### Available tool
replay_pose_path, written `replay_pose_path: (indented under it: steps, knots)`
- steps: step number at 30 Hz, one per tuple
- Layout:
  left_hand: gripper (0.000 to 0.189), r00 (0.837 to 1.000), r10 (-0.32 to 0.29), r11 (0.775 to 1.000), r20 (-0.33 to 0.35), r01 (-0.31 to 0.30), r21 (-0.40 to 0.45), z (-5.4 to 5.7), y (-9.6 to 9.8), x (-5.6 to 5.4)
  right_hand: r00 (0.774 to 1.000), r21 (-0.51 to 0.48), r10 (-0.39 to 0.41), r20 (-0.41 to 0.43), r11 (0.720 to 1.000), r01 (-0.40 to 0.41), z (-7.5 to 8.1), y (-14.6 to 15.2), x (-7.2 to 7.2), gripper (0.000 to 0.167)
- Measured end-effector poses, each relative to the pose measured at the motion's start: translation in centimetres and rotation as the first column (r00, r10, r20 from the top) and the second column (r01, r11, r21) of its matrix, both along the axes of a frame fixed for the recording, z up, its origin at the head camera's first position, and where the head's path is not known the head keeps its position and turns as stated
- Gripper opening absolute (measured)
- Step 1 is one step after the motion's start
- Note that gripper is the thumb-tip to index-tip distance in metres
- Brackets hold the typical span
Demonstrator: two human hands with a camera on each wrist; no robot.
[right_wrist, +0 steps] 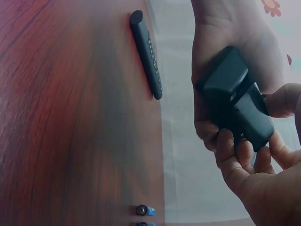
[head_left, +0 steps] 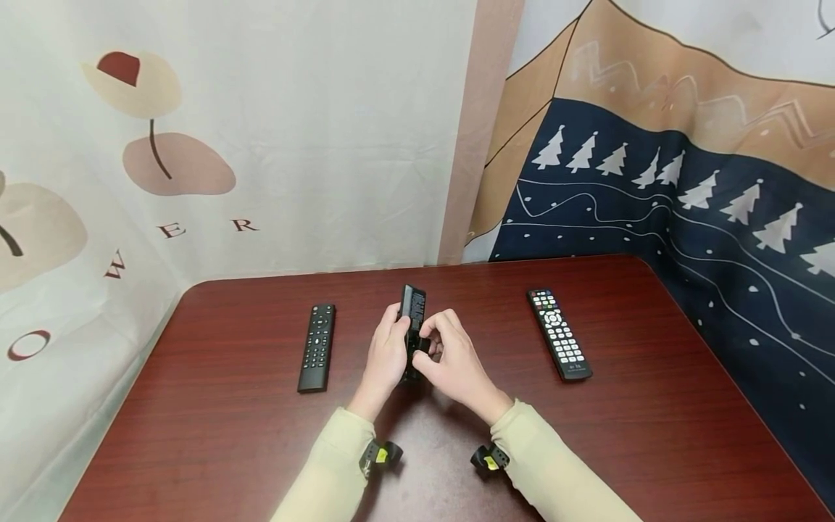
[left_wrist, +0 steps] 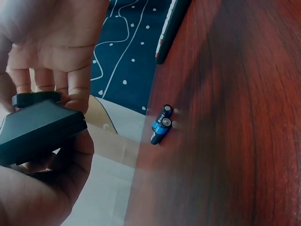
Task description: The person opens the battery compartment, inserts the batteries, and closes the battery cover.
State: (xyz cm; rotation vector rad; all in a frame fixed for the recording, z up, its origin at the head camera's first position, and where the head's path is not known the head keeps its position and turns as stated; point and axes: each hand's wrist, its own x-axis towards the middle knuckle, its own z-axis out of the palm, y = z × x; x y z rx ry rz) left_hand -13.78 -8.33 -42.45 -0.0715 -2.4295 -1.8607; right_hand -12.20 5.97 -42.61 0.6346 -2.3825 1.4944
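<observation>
My left hand (head_left: 388, 357) grips a black remote control (head_left: 416, 303) above the middle of the table, its back side facing my right hand. My right hand (head_left: 458, 364) pinches a small black battery cover (right_wrist: 255, 117) between thumb and fingers. In the right wrist view the cover stands at an angle against the remote's body, overlapping it. The left wrist view shows the remote's end, with the cover's edge just beyond it. Two blue-and-black batteries (left_wrist: 162, 125) lie side by side on the table, hidden behind the hands and remote in the head view.
A second black remote (head_left: 317, 348) lies on the dark red wooden table (head_left: 228, 435), left of my hands. Another remote with white buttons (head_left: 559, 335) lies to the right. Printed curtains (head_left: 339, 145) hang along the table's far edge and sides.
</observation>
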Motion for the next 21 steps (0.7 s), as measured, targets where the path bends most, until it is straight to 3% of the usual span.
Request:
replay_pose_path:
  steps: [14, 21]
  knots:
    - [0.034, 0.998, -0.056, 0.984, 0.035, 0.050, 0.170, -0.4, -0.1, -0.3, 1.000, 0.044, -0.020, 0.006, 0.999, 0.019, -0.4, 1.2, -0.2, 0.023]
    - [0.034, 0.996, -0.071, 0.976, 0.053, 0.058, 0.210, -0.3, 0.0, -0.3, 0.999, 0.068, -0.032, -0.004, 0.997, 0.033, -0.5, 1.9, -0.3, 0.023]
